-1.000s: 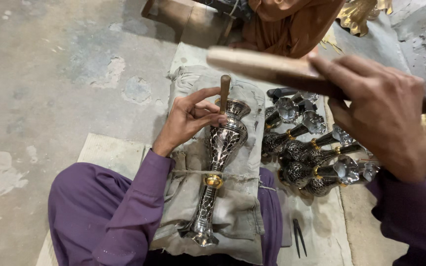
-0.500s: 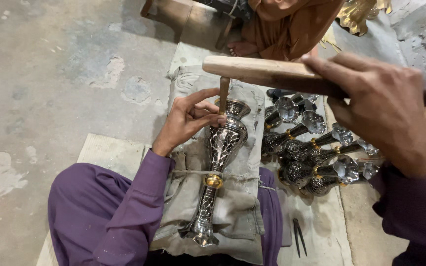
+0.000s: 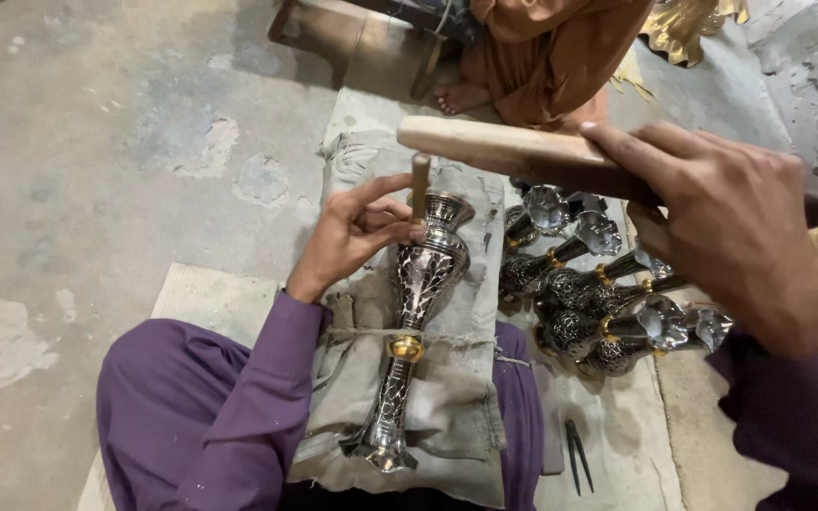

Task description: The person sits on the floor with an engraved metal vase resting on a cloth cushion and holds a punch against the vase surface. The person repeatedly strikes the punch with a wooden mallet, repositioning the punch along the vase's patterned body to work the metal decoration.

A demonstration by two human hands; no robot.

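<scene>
A tall engraved metal vase (image 3: 416,312), silver and black with a gold band at its waist, lies on a grey cloth pad (image 3: 456,416) across my lap. My left hand (image 3: 352,232) rests against the vase's neck and pinches a short wooden-handled punch (image 3: 419,182) upright on the metal. My right hand (image 3: 731,227) grips a wooden mallet (image 3: 494,147), held level just above the top of the punch.
Several similar engraved vases (image 3: 598,303) lie in a heap to the right of the pad. Small dark tweezers (image 3: 576,454) lie on the mat near my right knee. A person in an orange garment (image 3: 551,47) sits ahead, one bare foot showing. Concrete floor spreads left.
The mallet in my right hand has shifted slightly left and down, closer over the punch. My left hand and the vase have stayed in place.
</scene>
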